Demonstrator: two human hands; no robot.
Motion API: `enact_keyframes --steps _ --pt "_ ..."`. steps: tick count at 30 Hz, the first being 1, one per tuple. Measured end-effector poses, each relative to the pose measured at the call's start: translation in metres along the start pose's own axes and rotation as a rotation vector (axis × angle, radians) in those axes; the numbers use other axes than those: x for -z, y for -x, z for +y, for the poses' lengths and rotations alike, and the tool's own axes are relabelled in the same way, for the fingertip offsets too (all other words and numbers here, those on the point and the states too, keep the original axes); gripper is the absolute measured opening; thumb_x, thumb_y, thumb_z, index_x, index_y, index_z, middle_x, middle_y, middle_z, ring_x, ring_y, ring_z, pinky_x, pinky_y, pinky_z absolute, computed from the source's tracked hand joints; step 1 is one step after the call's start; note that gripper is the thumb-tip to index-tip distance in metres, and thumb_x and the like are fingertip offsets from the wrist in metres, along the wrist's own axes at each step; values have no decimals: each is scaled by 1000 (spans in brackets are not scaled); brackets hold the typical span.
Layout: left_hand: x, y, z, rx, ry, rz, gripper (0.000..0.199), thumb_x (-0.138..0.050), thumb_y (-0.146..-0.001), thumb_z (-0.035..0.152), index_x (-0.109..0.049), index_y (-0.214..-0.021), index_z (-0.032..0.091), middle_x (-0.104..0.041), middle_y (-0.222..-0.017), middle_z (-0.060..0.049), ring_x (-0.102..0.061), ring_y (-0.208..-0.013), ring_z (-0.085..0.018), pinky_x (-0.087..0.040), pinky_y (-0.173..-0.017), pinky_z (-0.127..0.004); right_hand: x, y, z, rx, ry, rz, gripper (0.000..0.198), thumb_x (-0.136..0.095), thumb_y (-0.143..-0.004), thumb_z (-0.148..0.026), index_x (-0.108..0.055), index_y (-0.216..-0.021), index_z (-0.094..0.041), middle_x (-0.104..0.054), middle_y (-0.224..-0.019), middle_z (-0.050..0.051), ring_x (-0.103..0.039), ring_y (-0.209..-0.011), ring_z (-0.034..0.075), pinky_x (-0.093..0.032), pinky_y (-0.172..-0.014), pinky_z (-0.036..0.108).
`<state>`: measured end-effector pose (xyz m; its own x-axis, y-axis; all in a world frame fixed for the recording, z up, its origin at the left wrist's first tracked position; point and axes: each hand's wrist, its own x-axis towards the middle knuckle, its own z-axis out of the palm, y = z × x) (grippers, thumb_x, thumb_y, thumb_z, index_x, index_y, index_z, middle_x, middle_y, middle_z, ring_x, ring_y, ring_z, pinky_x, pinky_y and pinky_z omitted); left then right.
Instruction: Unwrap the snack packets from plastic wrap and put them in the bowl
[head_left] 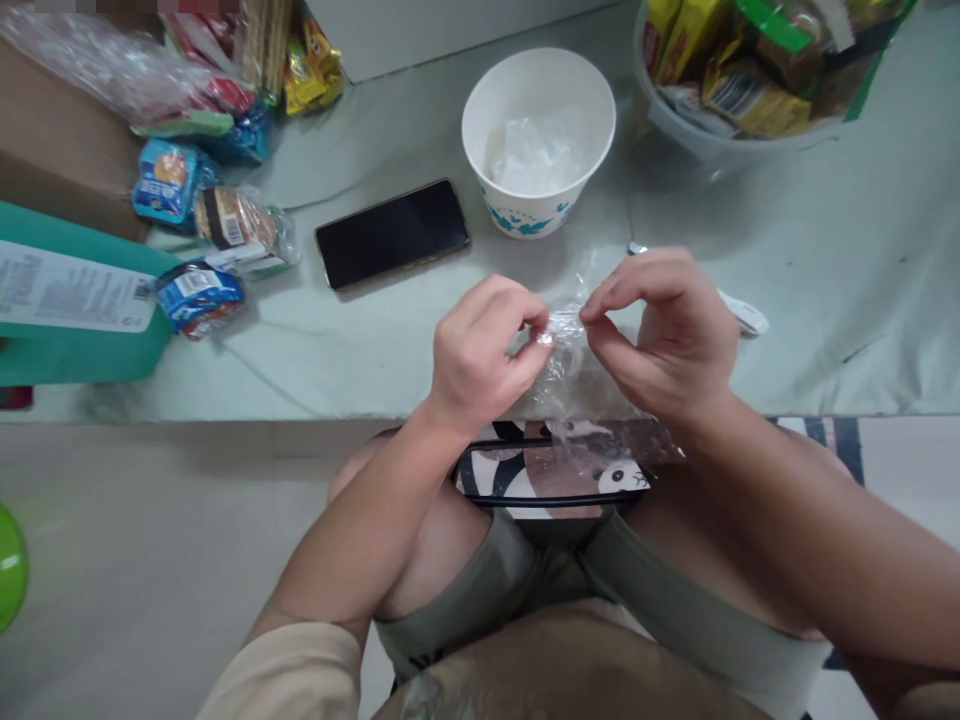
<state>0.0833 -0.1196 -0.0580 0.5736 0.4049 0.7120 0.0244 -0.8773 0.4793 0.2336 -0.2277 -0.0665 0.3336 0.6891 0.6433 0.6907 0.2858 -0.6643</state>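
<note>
Between my two hands hangs a crumpled clear plastic bag [566,370], its lower part drooping over the table's front edge. My left hand [487,345] pinches one side of it between thumb and fingertips. On the other side, my right hand [671,325] pinches the bag with thumb and forefinger. A white paper bucket [536,135] with blue leaf prints stands just beyond my hands, with crumpled translucent plastic inside. Partly hidden behind my right hand lies a white-handled tool [742,313], whose kind I cannot make out.
A dark-screened phone [394,235] lies left of the bucket on the pale green tablecloth [360,350]. Packaged snacks [199,295] and a teal container [82,295] occupy the left. A clear tub [720,150] full of packets stands back right. A panda-print case [551,475] rests by my lap.
</note>
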Motion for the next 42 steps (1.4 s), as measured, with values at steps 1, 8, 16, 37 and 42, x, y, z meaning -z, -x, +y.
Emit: enact_keyframes --steps 1,8,16,37,42 --pt "0 0 0 -32 -30 49 19 -62 -83 4 -56 -82 22 -64 -75 3 -64 -71 -12 -52 -64 -25 0 -1 -1 15 6 3 15 -63 -90 -15 -61 -95 -28 -67 -81 -1 -67 -83 21 -56 -79 43" --pt "4 -2 3 -133 -51 126 18 -71 -85 9 -58 -83 21 -66 -75 3 -63 -67 -10 -52 -61 -24 -1 -8 -9 145 2 -21 21 -69 -86 -12 -60 -97 -27 -69 -85 -1 -66 -79 18 -53 -74 41" --pt "5 -5 2 -51 78 138 20 -69 -86 7 -56 -82 22 -64 -72 3 -64 -68 -11 -52 -60 -24 1 -4 -9 128 39 16 25 -80 -87 -25 -67 -108 -27 -62 -95 4 -65 -88 21 -56 -73 40" --pt "11 -4 5 152 335 -109 14 -57 -94 35 -60 -84 25 -71 -79 -3 -67 -75 -19 -57 -67 -37 3 -6 -4 61 -37 -103 11 -73 -92 -39 -72 -88 -29 -70 -77 0 -68 -84 21 -53 -89 44" --pt "11 -5 5 153 375 -103 10 -63 -93 24 -66 -84 25 -74 -81 -1 -69 -73 -14 -57 -65 -30 5 -6 -3 -5 0 -196 19 -69 -94 -42 -71 -82 -28 -70 -73 0 -69 -80 20 -54 -86 43"
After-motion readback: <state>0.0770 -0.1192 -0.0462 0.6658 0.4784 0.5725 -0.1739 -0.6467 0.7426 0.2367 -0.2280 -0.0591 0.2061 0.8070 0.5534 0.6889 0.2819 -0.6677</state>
